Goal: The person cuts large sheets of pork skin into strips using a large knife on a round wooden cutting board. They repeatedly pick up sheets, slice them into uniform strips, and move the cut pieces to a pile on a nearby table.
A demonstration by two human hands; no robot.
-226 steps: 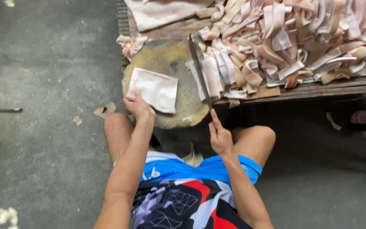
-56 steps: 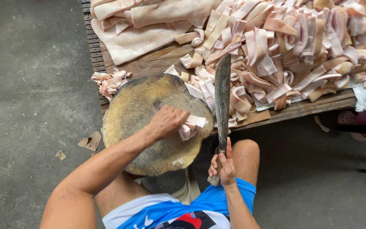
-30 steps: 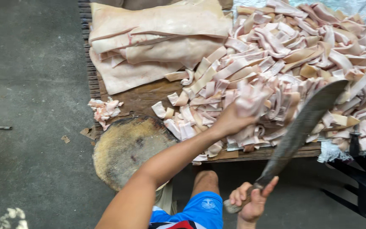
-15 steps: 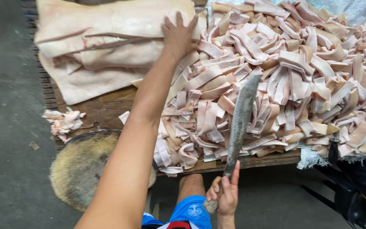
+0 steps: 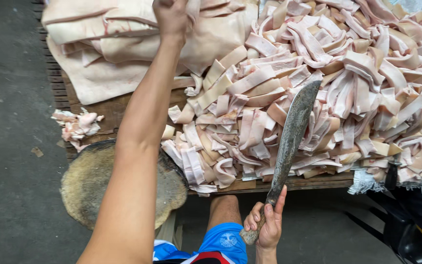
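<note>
My left hand (image 5: 172, 17) reaches far forward and grips the edge of a large pale slab of raw pork skin (image 5: 123, 49) on the stack at the back left. My right hand (image 5: 265, 226) is closed on the wooden handle of a long dark cleaver (image 5: 291, 134). Its blade points up and away over a big heap of cut pink-and-white skin strips (image 5: 328, 93). A round wooden chopping block (image 5: 89, 188) sits low at the left, partly hidden by my left forearm, with nothing on it.
A wooden pallet (image 5: 299, 183) carries the slabs and strips. A small clump of meat scraps (image 5: 76, 126) lies at its left corner. Grey concrete floor (image 5: 10, 122) spreads to the left. My knee in blue shorts (image 5: 225, 239) is below the pallet edge.
My left hand has left the chopping block, dropped cut pieces on the heap and stretched to the slab stack, now closing on a slab. My right hand has kept the cleaver raised.
</note>
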